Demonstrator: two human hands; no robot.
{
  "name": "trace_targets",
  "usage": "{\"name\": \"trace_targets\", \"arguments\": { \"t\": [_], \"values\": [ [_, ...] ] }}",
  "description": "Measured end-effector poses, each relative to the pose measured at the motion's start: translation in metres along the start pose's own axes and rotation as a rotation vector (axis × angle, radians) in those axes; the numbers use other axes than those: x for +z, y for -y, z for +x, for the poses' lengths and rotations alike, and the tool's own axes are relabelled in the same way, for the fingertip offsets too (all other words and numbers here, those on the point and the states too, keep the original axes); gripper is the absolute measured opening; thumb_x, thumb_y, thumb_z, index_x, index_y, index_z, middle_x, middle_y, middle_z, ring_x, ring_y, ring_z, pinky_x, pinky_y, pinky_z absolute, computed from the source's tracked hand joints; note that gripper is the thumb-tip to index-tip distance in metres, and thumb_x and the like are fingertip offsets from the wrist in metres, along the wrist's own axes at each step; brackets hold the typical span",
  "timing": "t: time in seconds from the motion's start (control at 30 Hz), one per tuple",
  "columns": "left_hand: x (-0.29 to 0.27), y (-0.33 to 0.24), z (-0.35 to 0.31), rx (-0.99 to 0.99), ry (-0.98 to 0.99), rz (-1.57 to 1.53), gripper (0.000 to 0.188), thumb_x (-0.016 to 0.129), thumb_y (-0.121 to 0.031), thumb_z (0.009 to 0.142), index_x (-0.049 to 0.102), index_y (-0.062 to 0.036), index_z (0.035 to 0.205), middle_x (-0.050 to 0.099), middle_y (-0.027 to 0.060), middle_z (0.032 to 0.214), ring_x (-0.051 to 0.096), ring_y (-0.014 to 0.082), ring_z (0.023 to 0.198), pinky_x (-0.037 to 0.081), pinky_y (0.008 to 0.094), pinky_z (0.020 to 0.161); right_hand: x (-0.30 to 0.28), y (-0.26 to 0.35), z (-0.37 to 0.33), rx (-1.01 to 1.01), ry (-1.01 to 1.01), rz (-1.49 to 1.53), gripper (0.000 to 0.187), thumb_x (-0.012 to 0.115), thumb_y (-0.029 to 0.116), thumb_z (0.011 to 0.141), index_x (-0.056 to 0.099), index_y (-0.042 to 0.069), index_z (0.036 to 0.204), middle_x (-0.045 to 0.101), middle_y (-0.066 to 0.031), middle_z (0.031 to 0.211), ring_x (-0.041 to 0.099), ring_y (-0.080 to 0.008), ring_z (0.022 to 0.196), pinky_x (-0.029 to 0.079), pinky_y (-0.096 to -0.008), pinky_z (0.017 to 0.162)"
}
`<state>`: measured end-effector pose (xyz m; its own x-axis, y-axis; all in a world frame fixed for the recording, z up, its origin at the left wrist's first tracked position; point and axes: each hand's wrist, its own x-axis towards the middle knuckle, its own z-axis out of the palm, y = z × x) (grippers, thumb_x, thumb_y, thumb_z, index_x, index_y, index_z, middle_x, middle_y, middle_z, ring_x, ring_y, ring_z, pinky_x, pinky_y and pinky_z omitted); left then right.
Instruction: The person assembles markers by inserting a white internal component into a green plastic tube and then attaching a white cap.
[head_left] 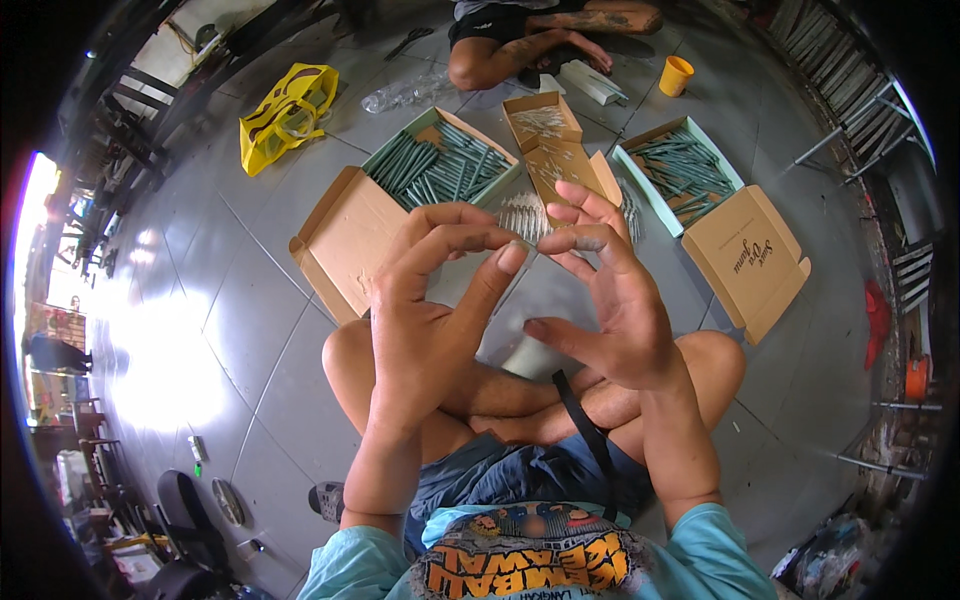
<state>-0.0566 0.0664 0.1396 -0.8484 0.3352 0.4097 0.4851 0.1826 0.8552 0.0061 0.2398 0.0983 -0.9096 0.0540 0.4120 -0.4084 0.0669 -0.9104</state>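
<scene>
Your left grip (425,300) pinches a tiny piece (530,244); your right grip (628,315) is loose, pointer fingertip (549,243) just to the piece's right

One left hand (412,300), one right hand (632,320): two in all. Two large boxes (340,240), one small box (558,152), making three. One yellow bag (262,143), one yellow cup (675,78), one co-worker (508,62). Green sticks (405,168), two boxfuls, too overlapped to count singly. White sticks (518,220), many, likewise too thin and crowded for any exact number.
</scene>
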Motion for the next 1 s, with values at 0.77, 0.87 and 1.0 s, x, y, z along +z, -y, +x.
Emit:
{"name": "trace_targets", "arguments": {
  "t": [0.77, 0.87, 1.0],
  "values": [
    [0.002, 0.061, -0.018, -0.268, -0.158, -0.260, 0.042, 0.068, -0.016, 0.095, 0.058, -0.0025, 0.134, 0.064, 0.0060, 0.117, 0.057, 0.0107, 0.101, 0.045, 0.0262, 0.087, -0.003, 0.018, -0.008, 0.105, -0.126, 0.155, 0.032, 0.070, 0.017, 0.092, 0.060, 0.002, 0.119, 0.040, -0.0179, 0.146, 0.037, -0.0295, 0.138, 0.031, -0.0468, 0.113],
    [0.007, 0.086, -0.025, -0.233, 0.120, -0.539, 0.063, 0.073, -0.011, 0.086, 0.048, 0.0002, 0.142, 0.061, 0.0105, 0.127, 0.056, 0.0193, 0.116, 0.041, 0.0329, 0.101, -0.014, 0.022, -0.008, 0.183, -0.039, 0.253, 0.034, 0.063, 0.027, 0.097, 0.059, 0.003, 0.120, 0.038, -0.0175, 0.150, 0.036, -0.0283, 0.138, 0.026, -0.0491, 0.115],
    [0.028, 0.089, -0.040, -0.184, 0.302, -0.585, 0.086, 0.077, -0.007, 0.077, 0.034, 0.0010, 0.150, 0.060, 0.0137, 0.132, 0.055, 0.0232, 0.123, 0.035, 0.0401, 0.112, -0.015, 0.030, -0.005, 0.200, -0.036, 0.294, 0.044, 0.059, 0.040, 0.096, 0.055, 0.005, 0.123, 0.035, -0.0233, 0.152, 0.033, -0.0344, 0.141, 0.023, -0.0578, 0.114]
  ]
}}
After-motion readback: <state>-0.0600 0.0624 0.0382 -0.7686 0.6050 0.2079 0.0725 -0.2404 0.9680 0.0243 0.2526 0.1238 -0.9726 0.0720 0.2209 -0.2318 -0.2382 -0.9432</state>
